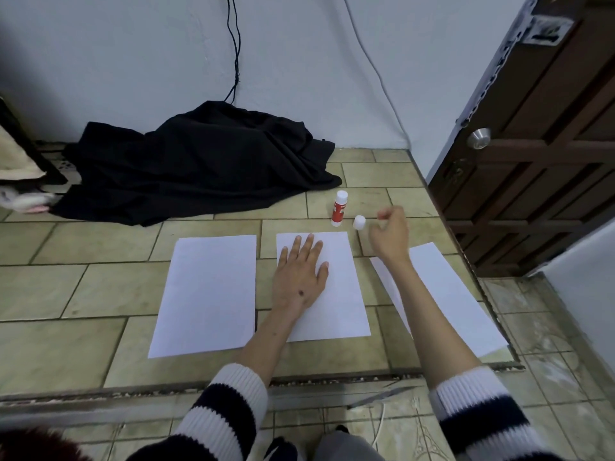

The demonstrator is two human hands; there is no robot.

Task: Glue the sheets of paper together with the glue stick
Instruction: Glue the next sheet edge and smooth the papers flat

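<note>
White rectangular middle paper sheet under flat, straight-fingered left hand; red-and-white upright glue stick at twelve o'clock, small white cap beside loosely curled, empty right hand.

Right sheet — partly hidden under the forearm; glue stick label too small to read.

Three white paper sheets on tiled floor: left sheet, middle sheet at frame centre, right sheet angled. Left hand flat on middle sheet, fingers spread. Right hand loosely curled, empty, beside white cap; red-and-white glue stick upright just beyond; black cloth upper left.
</note>
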